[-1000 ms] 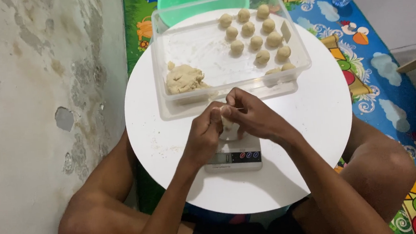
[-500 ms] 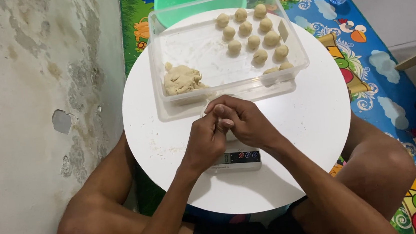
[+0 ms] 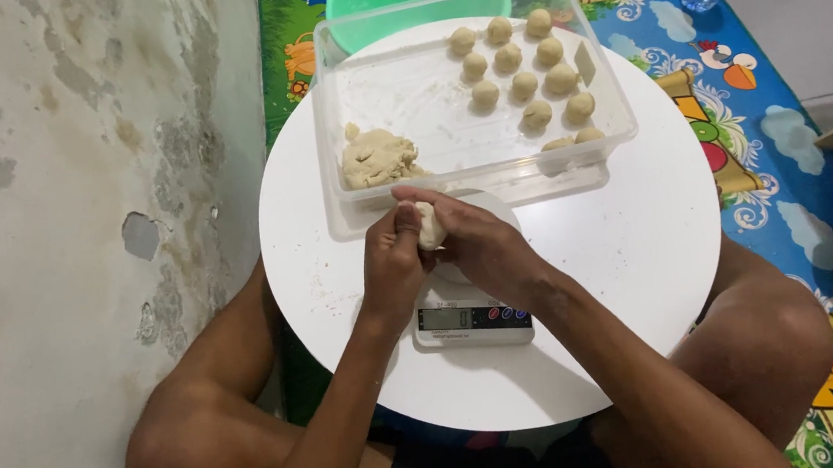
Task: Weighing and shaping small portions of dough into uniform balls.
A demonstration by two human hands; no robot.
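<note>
Left hand [image 3: 394,261] and right hand [image 3: 478,244], grip clamped together on dough piece [image 3: 429,225], above kitchen scale [image 3: 472,314] on round white counter [image 3: 638,245]; clear tub [image 3: 477,173] just behind.

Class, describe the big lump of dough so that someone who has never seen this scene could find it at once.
On the round white table stands a clear plastic tub. The big lump of dough lies in the tub's left near corner, beyond the hands. Unlike the small rolled balls ranged at the tub's right, it is one rough, unshaped mass.

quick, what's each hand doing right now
Left hand: closed on the dough piece.
Right hand: closed on the same dough piece.
</note>
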